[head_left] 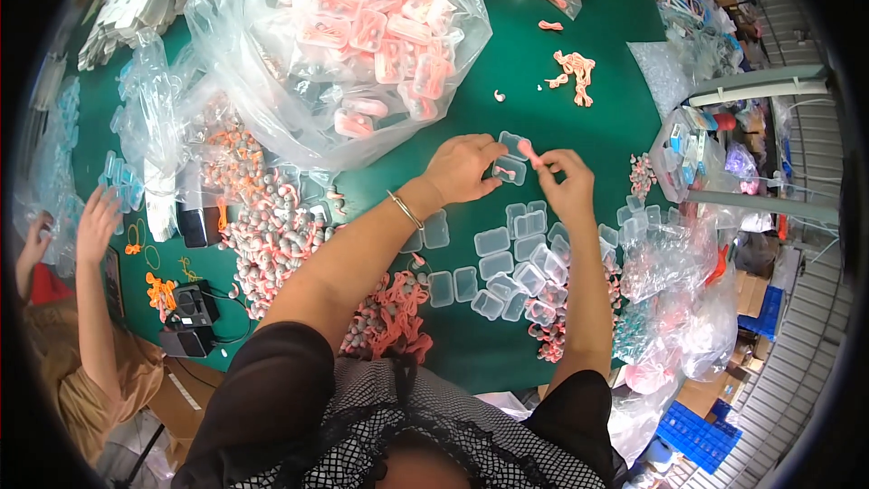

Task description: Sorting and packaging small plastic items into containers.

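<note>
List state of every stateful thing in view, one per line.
Left hand: closed on a small open clear case.
Right hand: pinching a small pink piece over that case.
Clear cases: empty, loose on the green table.
Big clear bag: open, holding filled pink cases.
Bracelet: on left wrist.

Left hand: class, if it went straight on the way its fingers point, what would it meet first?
The left hand points toward the right hand. First comes the small clear case at its fingertips, probably already touched; depth is hard to judge.
</note>
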Demonstrator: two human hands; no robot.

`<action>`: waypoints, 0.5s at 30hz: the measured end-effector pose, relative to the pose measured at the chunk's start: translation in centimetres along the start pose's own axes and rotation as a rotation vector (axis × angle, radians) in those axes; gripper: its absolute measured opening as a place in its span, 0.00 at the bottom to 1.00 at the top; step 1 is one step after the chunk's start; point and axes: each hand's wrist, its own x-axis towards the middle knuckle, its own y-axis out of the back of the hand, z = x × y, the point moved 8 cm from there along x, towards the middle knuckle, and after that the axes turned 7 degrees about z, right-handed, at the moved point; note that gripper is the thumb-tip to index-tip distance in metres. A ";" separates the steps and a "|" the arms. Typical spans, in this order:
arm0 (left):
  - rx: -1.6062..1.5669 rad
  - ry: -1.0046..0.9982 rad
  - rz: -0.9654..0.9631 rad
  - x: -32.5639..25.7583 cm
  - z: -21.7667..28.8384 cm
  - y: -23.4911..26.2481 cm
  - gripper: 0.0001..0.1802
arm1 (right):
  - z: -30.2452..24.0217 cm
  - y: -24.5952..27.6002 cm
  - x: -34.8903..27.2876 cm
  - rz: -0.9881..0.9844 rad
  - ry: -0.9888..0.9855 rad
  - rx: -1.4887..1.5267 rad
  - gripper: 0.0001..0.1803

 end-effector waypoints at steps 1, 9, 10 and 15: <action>0.004 0.012 -0.006 0.1 0.0 -0.1 0.23 | -1.2 -0.3 -0.4 -0.045 0.050 -0.031 0.07; 0.016 0.025 0.001 -0.2 -0.1 0.6 0.21 | -5.0 -2.9 -0.7 -0.160 0.373 -0.391 0.11; 0.003 0.005 0.048 -0.2 0.1 0.7 0.21 | -4.9 -2.8 -0.8 -0.183 0.356 -0.399 0.12; 0.019 0.055 0.030 -0.8 -0.5 -0.4 0.22 | -8.7 -3.1 3.1 -0.246 0.239 -0.200 0.25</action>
